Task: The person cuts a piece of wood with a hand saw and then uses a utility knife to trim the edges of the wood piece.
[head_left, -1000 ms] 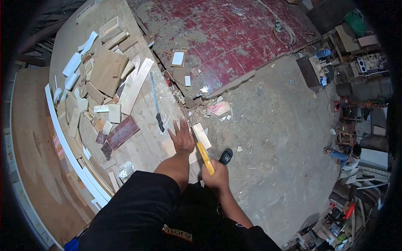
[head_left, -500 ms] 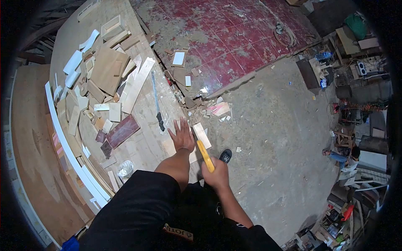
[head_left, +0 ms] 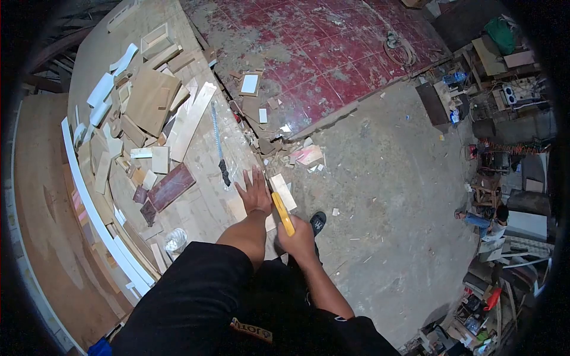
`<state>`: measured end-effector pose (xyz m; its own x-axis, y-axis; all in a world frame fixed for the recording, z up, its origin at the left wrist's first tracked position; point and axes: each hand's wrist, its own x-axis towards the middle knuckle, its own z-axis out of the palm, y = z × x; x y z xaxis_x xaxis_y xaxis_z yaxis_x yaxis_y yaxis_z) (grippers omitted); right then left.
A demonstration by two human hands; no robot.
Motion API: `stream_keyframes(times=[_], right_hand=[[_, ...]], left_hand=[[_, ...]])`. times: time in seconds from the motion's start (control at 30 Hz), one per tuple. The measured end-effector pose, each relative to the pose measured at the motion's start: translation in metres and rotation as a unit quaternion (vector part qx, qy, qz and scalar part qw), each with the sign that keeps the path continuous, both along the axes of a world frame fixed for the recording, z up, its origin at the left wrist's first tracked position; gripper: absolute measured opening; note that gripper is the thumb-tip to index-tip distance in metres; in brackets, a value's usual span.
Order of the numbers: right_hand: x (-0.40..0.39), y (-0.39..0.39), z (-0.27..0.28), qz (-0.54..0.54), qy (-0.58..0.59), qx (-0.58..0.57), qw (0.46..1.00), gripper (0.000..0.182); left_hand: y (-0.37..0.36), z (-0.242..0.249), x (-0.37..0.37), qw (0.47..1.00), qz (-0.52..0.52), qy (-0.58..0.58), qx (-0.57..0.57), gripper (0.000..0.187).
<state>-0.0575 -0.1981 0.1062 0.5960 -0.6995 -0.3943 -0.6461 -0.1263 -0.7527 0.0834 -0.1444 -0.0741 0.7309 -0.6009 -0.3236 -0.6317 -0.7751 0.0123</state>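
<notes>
My left hand [head_left: 256, 193] lies flat with fingers spread, pressing on a pale board [head_left: 237, 209] at the table's edge. Just right of it, my right hand [head_left: 297, 237] is closed around a yellow-handled saw [head_left: 283, 213]. The saw points forward along the table edge beside my left hand, and its blade barely shows. A pale wood offcut [head_left: 283, 191] is seen just right of the saw. Ahead of my left fingers lies a long, pale blue toothed strip [head_left: 217, 133] with a black handle [head_left: 224, 173].
Wood scraps and panels, among them a brown panel [head_left: 148, 101] and a dark red board [head_left: 171, 187], cover the table's left. A clear plastic cup [head_left: 176, 240] stands nearer. Debris [head_left: 306, 155] litters the concrete floor [head_left: 380, 196]. A person [head_left: 490, 224] sits far right.
My right hand and the saw have moved forward and slightly left, along the table edge. My left hand stays flat on the board. The view has shifted a little.
</notes>
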Motion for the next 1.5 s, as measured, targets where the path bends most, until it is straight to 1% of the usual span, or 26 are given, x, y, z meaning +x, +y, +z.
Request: stream_keyframes(times=[0.07,0.1,0.2,0.23,0.27,0.33,0.4,0.43,0.47,0.5,0.57,0.63,0.67,0.7,0.8,0.83,0.9,0.93,1.0,1.07,1.17,1.27,1.3,1.37,1.43,1.5], right_hand=[[0.007,-0.002,-0.014,-0.003,-0.038,-0.022,0.999,0.026],[0.003,-0.003,-0.013,-0.004,-0.019,0.000,1.000,0.025],[-0.019,0.001,0.024,-0.025,0.000,0.043,0.999,0.026],[-0.022,-0.001,0.045,-0.016,0.035,0.058,0.998,0.027],[-0.022,0.000,0.044,-0.015,0.037,0.061,0.997,0.027],[-0.019,-0.001,0.034,-0.009,0.036,0.025,0.999,0.025],[-0.002,-0.003,0.003,0.010,0.022,0.012,1.000,0.024],[0.007,-0.002,-0.012,-0.003,-0.008,-0.003,1.000,0.024],[0.013,-0.002,-0.019,-0.016,-0.038,-0.021,0.999,0.023],[0.016,-0.002,-0.018,-0.012,-0.032,-0.025,0.999,0.023],[0.005,0.001,-0.008,-0.010,-0.029,-0.018,0.999,0.023],[-0.007,0.000,0.023,-0.013,-0.028,-0.014,0.999,0.024],[-0.014,-0.001,0.050,-0.011,0.014,0.009,1.000,0.025],[-0.017,-0.001,0.063,-0.008,0.056,0.033,0.998,0.025],[-0.012,0.002,0.045,-0.008,0.047,0.022,0.999,0.027],[-0.003,0.003,0.026,0.002,0.035,-0.014,0.999,0.026],[0.011,0.001,0.003,-0.002,0.020,-0.009,1.000,0.026],[0.016,-0.001,0.001,-0.007,0.006,-0.004,1.000,0.025],[0.004,-0.002,0.017,-0.013,-0.005,0.004,1.000,0.025],[-0.011,-0.003,0.052,0.005,0.026,0.025,0.999,0.026],[-0.018,-0.004,0.075,0.011,0.068,0.034,0.997,0.028],[0.001,-0.001,0.041,-0.002,0.048,-0.011,0.999,0.026],[0.011,-0.001,0.028,-0.016,0.022,-0.001,1.000,0.026],[0.016,-0.002,0.009,-0.012,0.026,-0.002,1.000,0.026],[0.013,-0.002,0.012,-0.004,0.030,-0.005,1.000,0.026],[-0.007,0.001,0.036,-0.008,0.035,0.015,0.999,0.026]], left_hand=[[-0.003,-0.005,0.005,1.000,0.003,-0.010,-0.005,0.073],[-0.003,-0.002,0.005,1.000,0.005,-0.001,-0.006,0.073],[-0.006,0.007,0.004,1.000,0.006,0.010,-0.005,0.072],[-0.003,0.009,0.002,1.000,0.005,0.014,0.000,0.072],[0.000,0.006,0.001,1.000,0.006,0.016,0.002,0.072],[-0.001,0.000,0.000,0.999,0.010,-0.002,-0.030,0.071],[-0.003,0.005,0.003,1.000,0.018,0.001,-0.016,0.071],[-0.001,0.006,0.002,1.000,0.012,0.005,-0.012,0.070],[-0.001,0.007,0.002,1.000,0.006,0.010,-0.012,0.070],[-0.002,0.008,0.004,1.000,0.003,0.006,-0.004,0.070],[-0.002,0.012,0.002,1.000,0.009,0.018,0.001,0.069],[-0.006,0.016,0.005,1.000,0.011,0.029,0.003,0.069],[-0.005,0.016,0.004,0.999,0.013,0.031,-0.011,0.069],[-0.003,0.016,0.003,0.999,0.016,0.033,-0.023,0.069],[-0.001,0.013,0.003,1.000,0.009,0.018,-0.022,0.069],[0.000,0.007,0.003,1.000,0.010,0.018,-0.022,0.069],[0.001,-0.004,0.002,1.000,0.002,-0.002,-0.022,0.070],[-0.001,0.002,0.003,1.000,0.003,-0.002,-0.023,0.070],[-0.003,0.012,0.004,1.000,0.013,0.026,-0.010,0.070],[-0.004,0.007,0.005,1.000,0.010,0.022,-0.013,0.070],[0.001,0.009,0.001,1.000,0.009,0.026,-0.010,0.070],[-0.002,0.008,0.004,1.000,0.009,0.020,-0.014,0.071],[-0.001,0.007,0.003,1.000,0.007,0.021,-0.012,0.071],[-0.001,0.006,0.003,1.000,0.006,0.026,-0.004,0.070],[-0.003,0.007,0.005,0.999,0.011,0.030,0.008,0.070],[-0.004,0.008,0.006,0.999,0.012,0.032,-0.003,0.069]])
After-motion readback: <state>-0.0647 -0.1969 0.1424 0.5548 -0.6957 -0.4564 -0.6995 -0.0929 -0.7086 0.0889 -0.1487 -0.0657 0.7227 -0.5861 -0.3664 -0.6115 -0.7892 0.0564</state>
